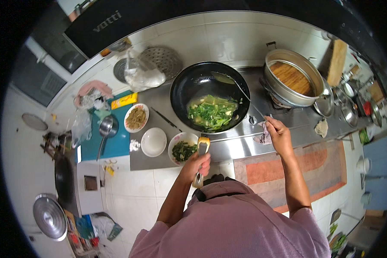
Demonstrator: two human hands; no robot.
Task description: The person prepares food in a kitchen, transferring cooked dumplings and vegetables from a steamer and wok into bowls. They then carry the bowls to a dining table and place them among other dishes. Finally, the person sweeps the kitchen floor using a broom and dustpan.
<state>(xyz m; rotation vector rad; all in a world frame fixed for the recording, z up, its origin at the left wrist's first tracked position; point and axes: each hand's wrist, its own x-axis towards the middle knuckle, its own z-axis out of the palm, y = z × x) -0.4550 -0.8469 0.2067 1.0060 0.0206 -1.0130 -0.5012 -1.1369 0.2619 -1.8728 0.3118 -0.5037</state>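
Note:
A black wok holds leafy greens with pale pieces and some liquid. My left hand is closed around the wok's handle, which points towards me. My right hand grips the thin metal handle of a spatula; its blade rests against the wok's upper right wall, above the greens. Left of the wok handle stands a flowered bowl with dark cooked greens. Beside it are a white bowl with nothing seen in it and a plate of shredded food. Chopsticks lie between the plate and the wok.
A large steamer pot sits on the right burner, with a metal lid beside it. A cloth lies near my right hand. At the left are a metal ladle, a yellow packet and plastic bags. A range hood hangs above.

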